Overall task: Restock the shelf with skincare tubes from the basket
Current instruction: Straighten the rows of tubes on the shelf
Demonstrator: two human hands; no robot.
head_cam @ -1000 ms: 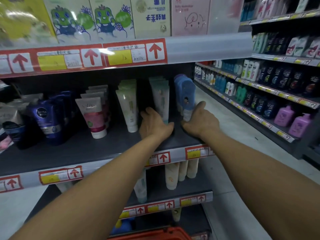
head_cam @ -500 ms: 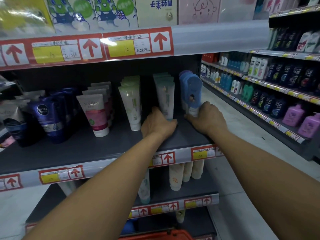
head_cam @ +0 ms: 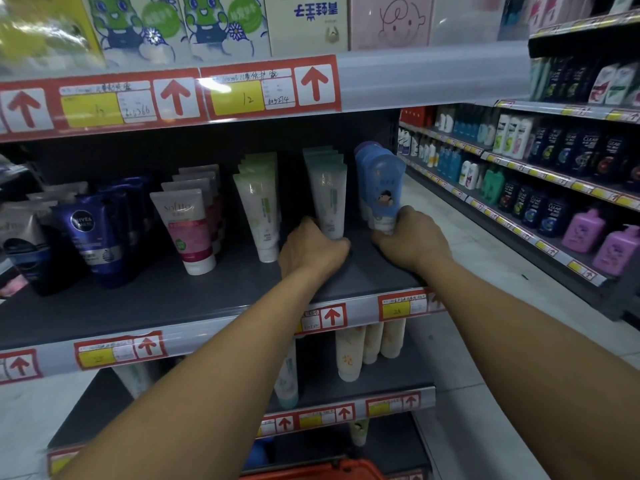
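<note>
On the dark shelf (head_cam: 166, 299) stand rows of skincare tubes, caps down. My left hand (head_cam: 311, 249) grips the base of the front white-green tube (head_cam: 327, 199) in its row. My right hand (head_cam: 410, 240) holds the cap end of the front blue tube (head_cam: 382, 188) at the shelf's right end. Both tubes stand upright on the shelf. The orange basket (head_cam: 322, 471) shows only its rim at the bottom edge; its contents are hidden.
Left of my hands stand a white tube row (head_cam: 259, 209), pink-white tubes (head_cam: 187, 226) and dark blue tubes (head_cam: 90, 233). Boxes (head_cam: 304, 22) fill the shelf above. Cream tubes (head_cam: 367, 348) hang below. Shampoo racks (head_cam: 540, 188) line the aisle at right.
The camera has moved closer and a little up. Both hands stayed at the bases of the white-green and blue tubes, shifting slightly deeper onto the shelf.
</note>
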